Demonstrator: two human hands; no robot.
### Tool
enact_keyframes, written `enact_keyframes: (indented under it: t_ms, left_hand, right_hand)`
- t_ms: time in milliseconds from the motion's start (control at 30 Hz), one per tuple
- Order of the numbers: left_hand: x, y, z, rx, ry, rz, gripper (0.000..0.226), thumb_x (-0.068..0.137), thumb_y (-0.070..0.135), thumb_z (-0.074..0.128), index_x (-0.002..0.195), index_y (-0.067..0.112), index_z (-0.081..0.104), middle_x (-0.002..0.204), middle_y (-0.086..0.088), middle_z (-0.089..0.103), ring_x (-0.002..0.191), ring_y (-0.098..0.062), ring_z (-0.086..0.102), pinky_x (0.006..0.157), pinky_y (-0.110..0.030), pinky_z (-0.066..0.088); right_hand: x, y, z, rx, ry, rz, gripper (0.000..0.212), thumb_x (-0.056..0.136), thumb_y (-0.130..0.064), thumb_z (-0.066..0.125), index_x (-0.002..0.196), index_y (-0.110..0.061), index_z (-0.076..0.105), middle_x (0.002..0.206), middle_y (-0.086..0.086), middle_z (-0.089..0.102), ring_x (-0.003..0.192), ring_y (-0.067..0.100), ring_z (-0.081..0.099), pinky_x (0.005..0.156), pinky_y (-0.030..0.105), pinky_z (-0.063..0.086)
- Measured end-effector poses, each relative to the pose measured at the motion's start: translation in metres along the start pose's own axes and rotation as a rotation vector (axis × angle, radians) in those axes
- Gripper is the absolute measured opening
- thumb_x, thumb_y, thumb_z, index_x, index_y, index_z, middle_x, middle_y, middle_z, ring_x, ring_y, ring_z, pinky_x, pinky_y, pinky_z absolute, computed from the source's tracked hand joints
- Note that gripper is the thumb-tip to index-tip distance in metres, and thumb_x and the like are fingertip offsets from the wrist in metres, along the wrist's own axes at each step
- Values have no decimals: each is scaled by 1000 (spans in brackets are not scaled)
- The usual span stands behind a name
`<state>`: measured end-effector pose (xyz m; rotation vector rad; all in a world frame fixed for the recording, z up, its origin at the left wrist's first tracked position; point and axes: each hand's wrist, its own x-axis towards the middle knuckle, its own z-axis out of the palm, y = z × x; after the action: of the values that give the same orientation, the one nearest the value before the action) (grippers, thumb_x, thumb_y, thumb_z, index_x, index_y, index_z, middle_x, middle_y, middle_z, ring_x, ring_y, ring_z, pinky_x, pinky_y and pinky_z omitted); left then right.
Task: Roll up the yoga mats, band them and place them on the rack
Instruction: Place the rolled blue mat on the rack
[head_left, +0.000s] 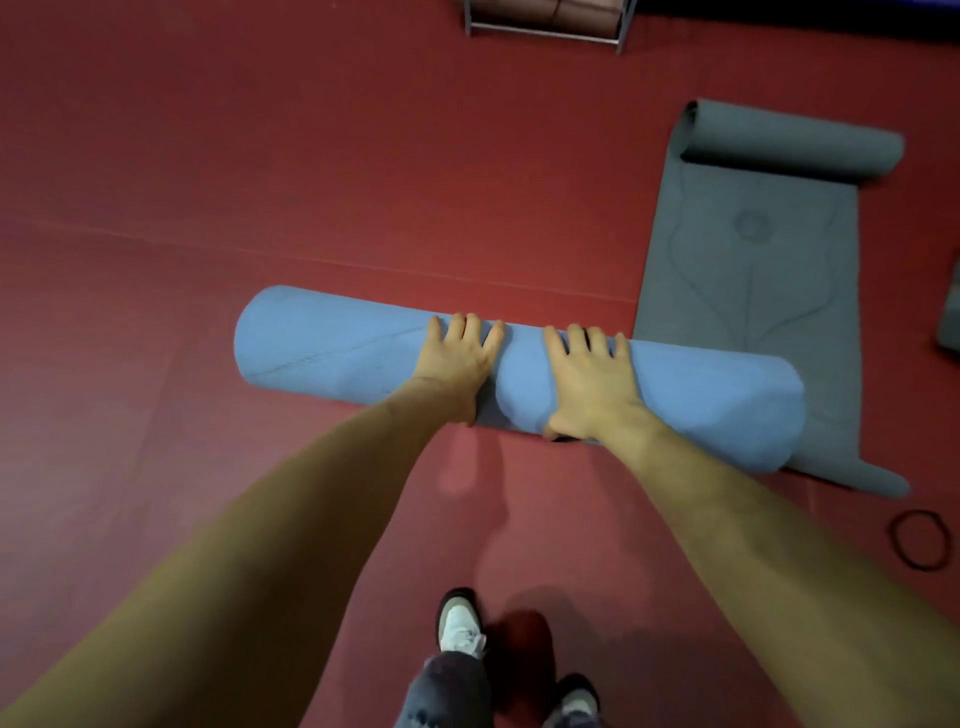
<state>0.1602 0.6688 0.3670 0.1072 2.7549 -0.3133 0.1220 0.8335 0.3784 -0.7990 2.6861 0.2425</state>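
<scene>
A light blue yoga mat (322, 353), fully rolled, lies across the red floor in front of me. My left hand (460, 364) and my right hand (589, 384) press flat on top of the roll side by side, fingers spread over its far side and thumbs down its near side. The roll's right end overlaps a grey yoga mat (748, 291), which lies partly unrolled with its rolled end at the far side. A black band (919, 540) lies on the floor at the right. The metal rack (545, 31) stands at the top, holding rolled pinkish mats.
My two feet in pale shoes (462, 623) stand just behind the blue roll. A dark object (950, 317) shows at the right edge. Red floor (208, 182) stretches to the left and toward the rack.
</scene>
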Motion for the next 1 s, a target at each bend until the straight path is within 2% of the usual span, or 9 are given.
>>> enact_keyframes:
  t_ms: [200,467,767,900,1000]
  left_hand:
    - [-44,-81,-110,-21,33,-65,125,58,45,85,148,12,6,138,-13,32,132,-29,31,109,-47,24]
    - [-55,-167,-205,-2,153,-142,126,55,48,84,148,12,7,136,-10,35,127,-26,35,106,-44,29]
    - [53,-256,-281,-24,213,-170,129,51,49,87,146,10,8,135,-10,37,127,-28,37,105,-46,32]
    - [124,-304,-328,-28,233,-171,129,49,46,88,145,10,10,134,-11,39,126,-28,38,105,-46,33]
    - [182,-346,-365,-4,264,-199,129,49,47,88,146,10,10,134,-10,38,125,-28,38,104,-45,32]
  right_hand:
    - [-9,-32,-137,-2,42,-6,121,53,-46,82,147,-16,13,145,10,30,132,31,29,113,54,18]
    - [23,-50,-257,-11,195,-72,119,53,-45,80,147,-15,13,143,11,32,131,33,31,113,53,19]
    - [153,-23,-359,-53,248,-107,122,48,-45,82,146,-16,15,138,10,36,128,33,34,110,55,23]
    - [230,-1,-416,-80,272,-110,120,46,-46,82,143,-16,19,134,9,40,123,31,38,105,53,29]
    - [295,16,-462,-83,303,-115,119,48,-47,81,143,-17,18,134,8,39,123,31,37,105,53,29]
